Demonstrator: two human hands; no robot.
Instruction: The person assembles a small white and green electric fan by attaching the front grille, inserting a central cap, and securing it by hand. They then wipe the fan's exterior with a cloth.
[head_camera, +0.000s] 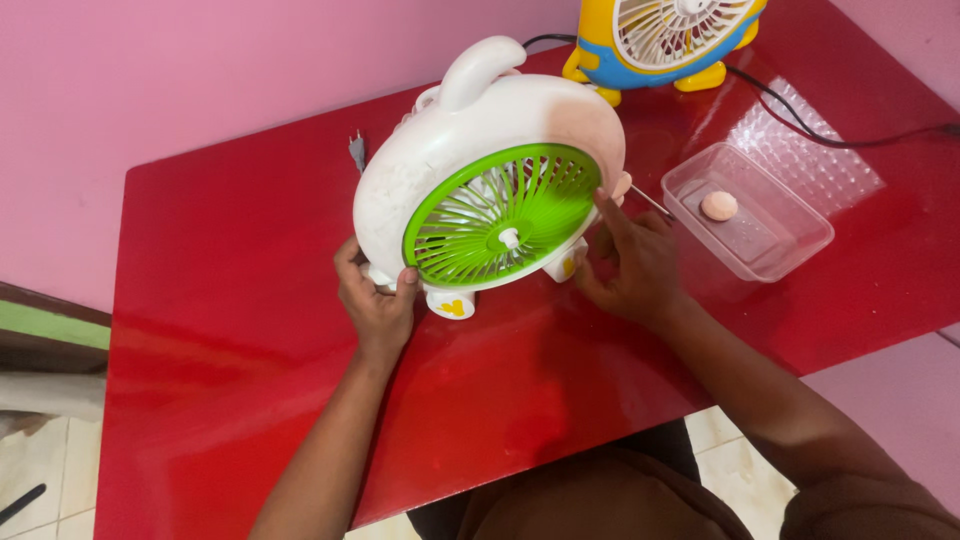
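Note:
A white table fan (455, 145) with a round green grille (505, 215) and small white feet stands tilted on the red table (200, 330), grille toward me. My left hand (375, 300) grips its lower left edge beside a foot. At the fan's right edge my right hand (630, 260) rests with the forefinger raised against the rim of the grille; a thin metal tool shows just behind its fingers.
A clear plastic tray (775, 255) holding a small pinkish round piece (718, 205) sits right of the fan. A yellow and blue fan (665, 40) stands at the back, with a black cable (800, 120) running right. A grey plug (357, 152) lies behind the white fan. Pink wall behind.

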